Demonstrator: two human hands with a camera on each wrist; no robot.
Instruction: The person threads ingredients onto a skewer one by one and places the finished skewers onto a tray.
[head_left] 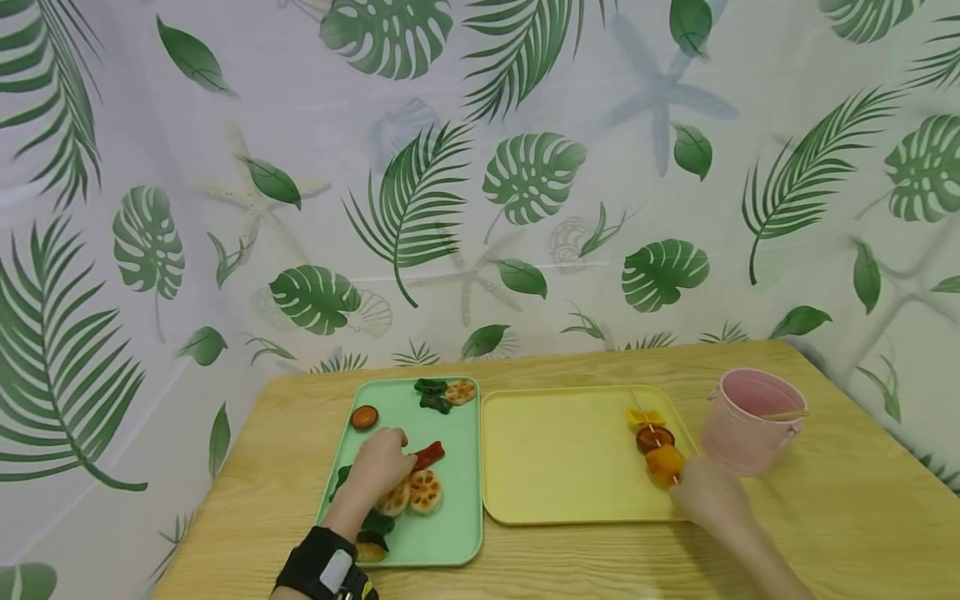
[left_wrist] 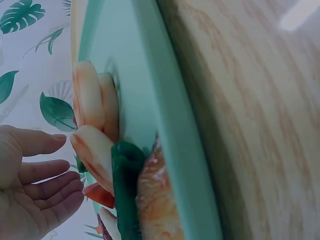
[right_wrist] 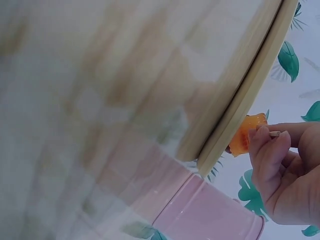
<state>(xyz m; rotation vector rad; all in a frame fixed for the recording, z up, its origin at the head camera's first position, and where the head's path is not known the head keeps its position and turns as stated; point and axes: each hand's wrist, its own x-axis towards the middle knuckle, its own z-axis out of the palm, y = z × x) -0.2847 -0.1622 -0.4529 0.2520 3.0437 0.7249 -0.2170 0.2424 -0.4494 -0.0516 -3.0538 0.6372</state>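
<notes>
My left hand [head_left: 381, 462] reaches over the green tray [head_left: 450, 537], its fingers loosely bent beside a red strip of toy food [head_left: 429, 455]. In the left wrist view that hand [left_wrist: 37, 187] shows a bare palm, with nothing between fingers and thumb. Lotus root slices [head_left: 425, 492] lie just below it. Over the right side of the yellow tray [head_left: 555, 450], my right hand [head_left: 712, 496] pinches the near end of a skewer [head_left: 664, 465]. Threaded on it are an orange chunk, a brown-red round slice and a yellow bow-shaped piece. The stick's end shows between fingertips in the right wrist view.
A pink bucket [head_left: 738, 437] with a stick [head_left: 783, 414] in it stands right of the yellow tray. Dark green pieces [head_left: 432, 396], another lotus slice [head_left: 461, 391] and a round brown-orange slice [head_left: 364, 417] lie on the green tray. A leaf-printed cloth [head_left: 480, 208] hangs behind the wooden table [head_left: 247, 500].
</notes>
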